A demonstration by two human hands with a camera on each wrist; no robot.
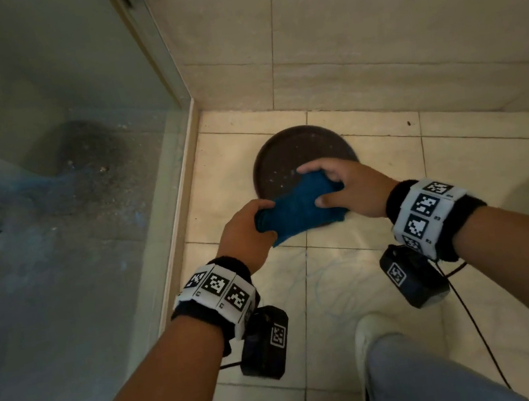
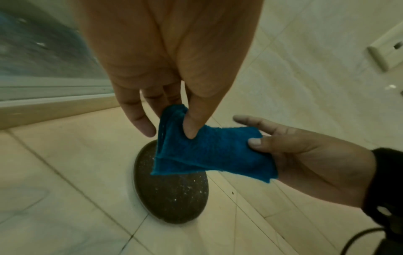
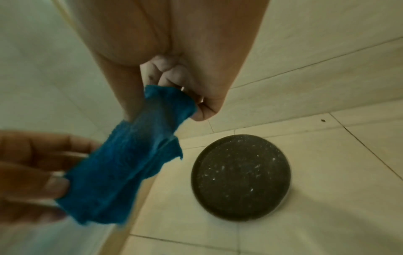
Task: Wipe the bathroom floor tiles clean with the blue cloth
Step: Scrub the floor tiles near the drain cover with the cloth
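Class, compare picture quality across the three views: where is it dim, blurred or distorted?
Head view: dim, a pool of light around the dark round speckled disc. Left wrist view: blue terry cloth sharp, tile lines bent by the wide lens. Right wrist view: left hand smeared by blur.

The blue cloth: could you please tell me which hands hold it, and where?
Both: the left hand pinches the blue cloth at its left end, the right hand grips its right end, above the floor tiles.
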